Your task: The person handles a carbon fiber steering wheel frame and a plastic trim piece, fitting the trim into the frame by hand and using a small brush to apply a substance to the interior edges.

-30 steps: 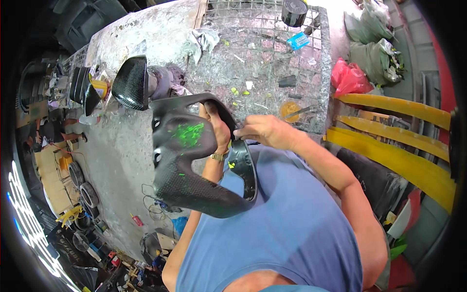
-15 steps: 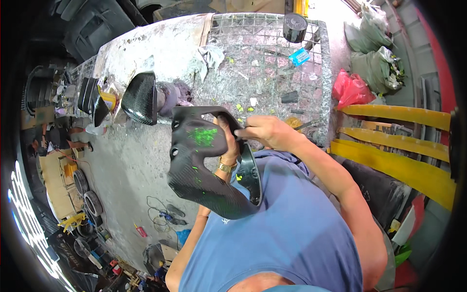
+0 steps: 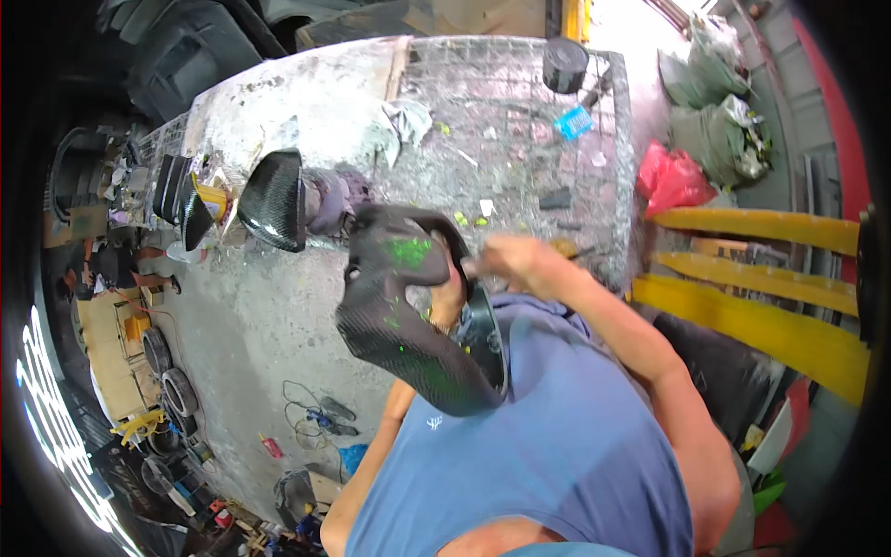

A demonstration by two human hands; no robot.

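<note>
A curved black carbon-fibre panel (image 3: 422, 367) with bright green speckles is held up tilted in front of my chest, above the table's near edge. My left hand (image 3: 449, 292) reaches through its opening and grips it from behind; most of those fingers are hidden by the panel. At the panel's right rim is my right hand (image 3: 522, 264), fingers drawn together in a pinch and slightly blurred. Whatever lies between those fingertips is too small to make out.
Mesh-topped table (image 3: 501, 70) carries a black round tin (image 3: 564, 65), a blue packet (image 3: 574, 122), a crumpled cloth (image 3: 406, 125) and scraps. Glossy black carbon part (image 3: 274, 200) stands left. Yellow bars (image 3: 752, 311) lie right. Cables (image 3: 311, 408) trail on the floor; a person (image 3: 116, 267) is far left.
The panel and my left hand have shifted a little to the right in the picture. My right hand has moved slightly at the rim and is now blurred.
</note>
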